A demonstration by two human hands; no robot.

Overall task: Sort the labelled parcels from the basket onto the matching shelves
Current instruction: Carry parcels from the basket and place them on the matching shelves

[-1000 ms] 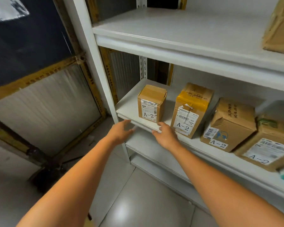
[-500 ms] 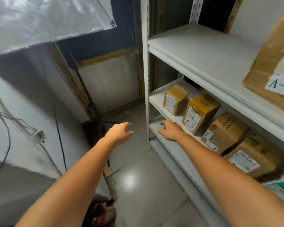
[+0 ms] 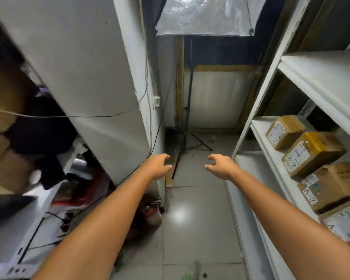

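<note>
Currently both arms reach out over the floor [image 3: 200,229], centre frame. Left hand [image 3: 159,165] and right hand [image 3: 220,166] are empty and apart, fingers loosely curled. Right of frame: parcels [image 3: 311,152] marked A-2 in a row on the white shelf [image 3: 260,128]. Upper centre, far: light stand [image 3: 187,110].

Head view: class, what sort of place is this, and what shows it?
Probably a parcel storeroom: white metal shelves carry cardboard parcels labelled A-2, lined up along a narrow tiled aisle.
</note>
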